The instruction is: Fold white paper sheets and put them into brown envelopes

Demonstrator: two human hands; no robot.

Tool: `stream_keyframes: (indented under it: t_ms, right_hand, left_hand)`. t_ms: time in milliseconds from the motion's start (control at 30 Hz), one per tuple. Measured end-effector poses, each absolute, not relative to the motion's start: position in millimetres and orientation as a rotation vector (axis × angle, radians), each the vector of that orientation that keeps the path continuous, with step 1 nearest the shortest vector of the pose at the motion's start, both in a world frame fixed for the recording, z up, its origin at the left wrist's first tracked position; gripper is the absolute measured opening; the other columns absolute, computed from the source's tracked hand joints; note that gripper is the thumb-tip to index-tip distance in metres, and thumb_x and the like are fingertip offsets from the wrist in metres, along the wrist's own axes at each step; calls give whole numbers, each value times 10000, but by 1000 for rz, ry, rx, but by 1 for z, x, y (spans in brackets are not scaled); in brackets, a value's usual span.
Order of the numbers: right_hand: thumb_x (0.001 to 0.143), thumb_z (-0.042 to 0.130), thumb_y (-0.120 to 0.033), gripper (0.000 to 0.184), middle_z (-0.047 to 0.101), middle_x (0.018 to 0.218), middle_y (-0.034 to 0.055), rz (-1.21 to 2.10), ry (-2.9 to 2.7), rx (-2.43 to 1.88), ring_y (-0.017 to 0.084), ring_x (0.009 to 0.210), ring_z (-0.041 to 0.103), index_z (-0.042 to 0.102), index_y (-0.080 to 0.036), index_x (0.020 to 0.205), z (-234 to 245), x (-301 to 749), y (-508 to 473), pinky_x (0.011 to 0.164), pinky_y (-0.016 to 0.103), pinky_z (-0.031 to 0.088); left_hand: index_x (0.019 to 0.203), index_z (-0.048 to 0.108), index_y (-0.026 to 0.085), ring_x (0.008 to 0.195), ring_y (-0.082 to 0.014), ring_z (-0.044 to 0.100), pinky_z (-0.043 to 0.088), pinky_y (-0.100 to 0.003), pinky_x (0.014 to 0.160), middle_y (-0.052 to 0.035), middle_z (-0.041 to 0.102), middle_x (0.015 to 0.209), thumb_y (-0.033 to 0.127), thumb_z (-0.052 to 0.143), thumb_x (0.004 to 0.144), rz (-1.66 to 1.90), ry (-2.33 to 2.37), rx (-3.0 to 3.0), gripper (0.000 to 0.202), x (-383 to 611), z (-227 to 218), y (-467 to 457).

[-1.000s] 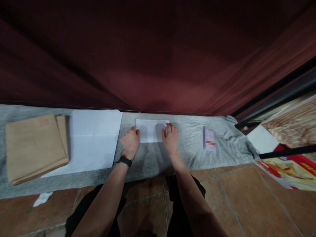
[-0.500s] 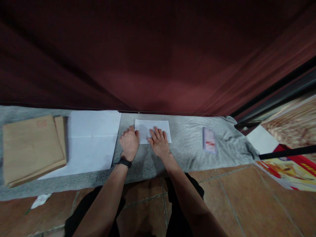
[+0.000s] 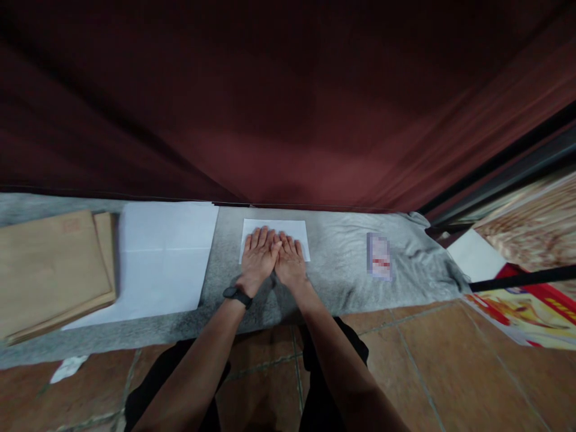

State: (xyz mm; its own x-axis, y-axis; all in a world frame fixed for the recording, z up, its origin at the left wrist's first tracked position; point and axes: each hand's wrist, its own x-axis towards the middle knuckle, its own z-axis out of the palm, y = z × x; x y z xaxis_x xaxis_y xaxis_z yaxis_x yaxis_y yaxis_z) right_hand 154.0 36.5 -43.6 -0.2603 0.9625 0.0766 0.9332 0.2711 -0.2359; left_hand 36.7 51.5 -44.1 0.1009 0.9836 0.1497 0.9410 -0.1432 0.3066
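Observation:
A small white sheet of paper [image 3: 292, 227] lies flat on the grey cloth, and both palms rest on it. My left hand [image 3: 259, 254], with a black watch on the wrist, is stretched out over the paper's left and middle part. Beside it, my right hand [image 3: 290, 260] presses flat on the right part, fingers extended. The two hands touch, the left thumb meeting the right hand's inner side. They cover much of the paper's lower half, and whether it is folded I cannot tell.
To the left, large white sheets [image 3: 166, 258] lie partly under a stack of brown envelopes [image 3: 54, 270]. A blurred-out small packet [image 3: 379, 258] sits right on the grey cloth [image 3: 333, 288]. A dark red curtain [image 3: 288, 150] hangs behind. A colourful box [image 3: 526, 306] stands at far right.
My left hand has moved right from the paper's left edge onto the paper and opened flat against my right hand. The right hand has stayed nearly in place.

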Motion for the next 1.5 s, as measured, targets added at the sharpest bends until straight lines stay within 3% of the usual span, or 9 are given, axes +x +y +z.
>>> stream_keyframes:
  t_ms: [200, 533, 767, 933, 1067, 1167, 1333, 1500]
  right_hand:
    - [1109, 307, -312, 526, 327, 1683, 116, 145, -2209, -1801, 266, 1557, 323, 397, -151, 1601, -52, 155, 38, 1280, 479, 214]
    - [1113, 349, -390, 553, 370, 1661, 145, 30, -2124, -1930, 287, 1530, 364, 385, -144, 1606, -54, 191, 40, 1255, 495, 254]
    - [1106, 349, -373, 555, 377, 1655, 162, 35, -2068, -2042, 328, 1528, 355, 397, -121, 1598, -50, 223, 36, 1237, 541, 257]
    - [1104, 304, -327, 575, 331, 1660, 227, -6, -1921, -2079, 335, 1552, 315, 377, -23, 1587, -35, 224, 42, 1252, 549, 240]
    - [1113, 269, -330, 571, 295, 1694, 154, 103, -2022, -1814, 250, 1586, 252, 323, -74, 1621, -25, 189, 52, 1276, 455, 263]
    - [1112, 258, -322, 545, 331, 1689, 95, 258, -2111, -1630, 194, 1587, 249, 360, -137, 1615, -25, 154, 56, 1285, 414, 273]
    - [1124, 223, -384, 559, 393, 1662, 76, 418, -2163, -1603, 181, 1563, 310, 441, -142, 1577, -33, 125, 61, 1288, 365, 267]
    - [1127, 183, -404, 564, 406, 1656, 63, 420, -2157, -1676, 189, 1551, 338, 416, -191, 1595, -36, 130, 68, 1281, 406, 272]
  left_hand:
    - [1600, 398, 183, 1605, -262, 191, 128, -501, 1303, -89, 324, 1697, 386, 266, 1066, 399, 2056, 2159, 586, 33, -43, 52]
    - [1620, 338, 131, 1605, -276, 187, 152, -504, 1298, -142, 258, 1713, 379, 283, 1057, 349, 2158, 2126, 618, 11, -45, 51]
    - [1617, 331, 90, 1596, -282, 220, 158, -497, 1300, -149, 304, 1693, 365, 278, 1047, 319, 2214, 2084, 635, -4, -44, 47]
    - [1609, 324, 43, 1595, -310, 216, 158, -523, 1298, -186, 290, 1691, 343, 286, 1035, 430, 2292, 2055, 649, -3, -38, 43]
    - [1627, 298, 89, 1614, -281, 143, 123, -520, 1308, -138, 255, 1715, 309, 267, 1038, 535, 2089, 2251, 629, 16, -32, 44]
    - [1630, 299, 115, 1614, -284, 137, 122, -512, 1311, -117, 285, 1710, 258, 326, 1013, 493, 1900, 2312, 634, 31, -37, 48]
    - [1597, 386, 135, 1596, -292, 215, 114, -512, 1314, -135, 341, 1685, 233, 393, 987, 400, 1783, 2270, 618, 35, -49, 56]
    - [1608, 348, 91, 1604, -275, 185, 129, -495, 1315, -149, 322, 1689, 212, 380, 979, 385, 1815, 2327, 641, 27, -50, 56]
